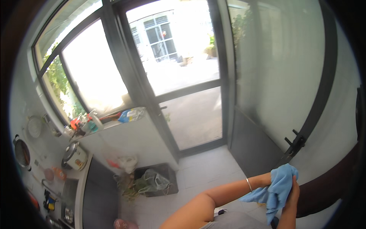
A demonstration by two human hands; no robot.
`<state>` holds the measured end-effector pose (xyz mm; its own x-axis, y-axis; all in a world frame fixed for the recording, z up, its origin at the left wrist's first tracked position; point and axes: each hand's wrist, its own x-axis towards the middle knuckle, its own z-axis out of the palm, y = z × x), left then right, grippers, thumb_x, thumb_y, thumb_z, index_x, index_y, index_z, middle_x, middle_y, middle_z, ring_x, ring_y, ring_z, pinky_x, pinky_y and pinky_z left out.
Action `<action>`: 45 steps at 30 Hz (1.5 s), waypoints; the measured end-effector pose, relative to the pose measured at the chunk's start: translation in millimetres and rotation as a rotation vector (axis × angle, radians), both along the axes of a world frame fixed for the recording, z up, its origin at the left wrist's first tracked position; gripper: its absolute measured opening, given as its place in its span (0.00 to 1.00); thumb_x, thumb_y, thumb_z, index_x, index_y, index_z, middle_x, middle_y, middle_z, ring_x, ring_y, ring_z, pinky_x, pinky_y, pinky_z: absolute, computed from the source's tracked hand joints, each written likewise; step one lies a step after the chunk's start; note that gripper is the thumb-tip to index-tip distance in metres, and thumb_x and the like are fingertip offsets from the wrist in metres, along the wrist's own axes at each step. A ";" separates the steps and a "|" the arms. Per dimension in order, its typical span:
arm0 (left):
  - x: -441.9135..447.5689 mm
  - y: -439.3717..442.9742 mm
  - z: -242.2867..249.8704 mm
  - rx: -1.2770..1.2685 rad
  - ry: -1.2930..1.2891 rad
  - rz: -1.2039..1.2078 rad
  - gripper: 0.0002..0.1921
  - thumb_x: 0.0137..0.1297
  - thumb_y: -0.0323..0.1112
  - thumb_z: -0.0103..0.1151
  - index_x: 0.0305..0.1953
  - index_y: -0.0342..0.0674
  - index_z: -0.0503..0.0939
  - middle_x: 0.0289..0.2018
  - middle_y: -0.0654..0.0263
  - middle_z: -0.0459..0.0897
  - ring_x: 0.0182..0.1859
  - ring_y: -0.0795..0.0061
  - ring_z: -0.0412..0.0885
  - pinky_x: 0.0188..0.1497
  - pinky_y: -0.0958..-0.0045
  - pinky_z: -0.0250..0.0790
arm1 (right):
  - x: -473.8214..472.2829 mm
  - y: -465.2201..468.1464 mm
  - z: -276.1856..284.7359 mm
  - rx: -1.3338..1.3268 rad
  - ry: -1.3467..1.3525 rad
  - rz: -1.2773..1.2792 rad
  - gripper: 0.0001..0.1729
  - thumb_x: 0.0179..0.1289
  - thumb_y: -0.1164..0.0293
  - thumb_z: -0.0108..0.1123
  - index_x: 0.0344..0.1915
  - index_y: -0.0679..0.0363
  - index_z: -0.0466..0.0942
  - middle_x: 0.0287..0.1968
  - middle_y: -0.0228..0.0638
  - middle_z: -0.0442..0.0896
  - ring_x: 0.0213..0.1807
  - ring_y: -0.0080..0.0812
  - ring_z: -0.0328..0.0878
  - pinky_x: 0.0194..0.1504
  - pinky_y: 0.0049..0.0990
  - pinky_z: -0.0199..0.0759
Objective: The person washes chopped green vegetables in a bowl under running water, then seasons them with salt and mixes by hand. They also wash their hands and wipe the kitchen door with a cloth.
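Note:
A light blue cloth (281, 183) hangs bunched between my two hands at the lower right, with loose folds drooping below them. My left hand (266, 179) reaches in from the left, a silver-coloured bangle on its wrist; the cloth covers its fingers. On the other side, my right hand (293, 192) grips the cloth with its thumb uppermost. Beyond the hands stands an open door leaf (257, 143) with a dark grey lower panel and a black lever handle (297, 141).
A dark maroon surface (323, 193) lies right of my hands. Ahead, a glazed door frame (188, 91) shows a bright yard. A dark crate (171, 180) holding a plastic bag sits on the tiled floor. Leftward are a counter with a rice cooker (75, 156) and a ledge with spray bottles (95, 121).

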<state>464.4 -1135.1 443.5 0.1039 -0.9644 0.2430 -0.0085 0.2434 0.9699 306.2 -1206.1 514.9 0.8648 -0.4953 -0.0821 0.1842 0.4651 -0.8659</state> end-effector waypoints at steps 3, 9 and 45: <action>-19.6 -11.4 -26.8 -0.014 0.051 0.004 0.27 0.65 0.44 0.61 0.61 0.37 0.71 0.60 0.58 0.74 0.60 0.67 0.72 0.67 0.64 0.61 | 9.2 11.9 -12.1 -0.033 -0.019 0.004 0.24 0.72 0.51 0.50 0.49 0.61 0.77 0.41 0.35 0.82 0.43 0.32 0.80 0.46 0.32 0.76; -28.8 -9.6 -5.1 0.207 0.130 0.268 0.24 0.68 0.39 0.57 0.61 0.36 0.68 0.59 0.56 0.72 0.61 0.68 0.72 0.63 0.65 0.65 | 20.3 25.1 -15.6 -0.079 -0.072 -0.003 0.21 0.72 0.53 0.50 0.47 0.61 0.77 0.40 0.34 0.81 0.43 0.29 0.78 0.45 0.29 0.74; 237.6 -67.6 -69.5 0.547 -0.896 0.644 0.13 0.62 0.40 0.57 0.29 0.35 0.81 0.28 0.56 0.85 0.31 0.62 0.84 0.32 0.64 0.77 | 59.2 -34.4 -8.5 -0.726 0.142 -0.369 0.15 0.65 0.69 0.59 0.50 0.58 0.79 0.46 0.43 0.83 0.49 0.36 0.80 0.53 0.32 0.69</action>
<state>702.0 -1202.7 374.0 0.6028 -0.7961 0.0530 -0.6914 -0.4880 0.5328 365.4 -1240.5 506.5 0.6414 -0.7174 0.2719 0.0817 -0.2885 -0.9540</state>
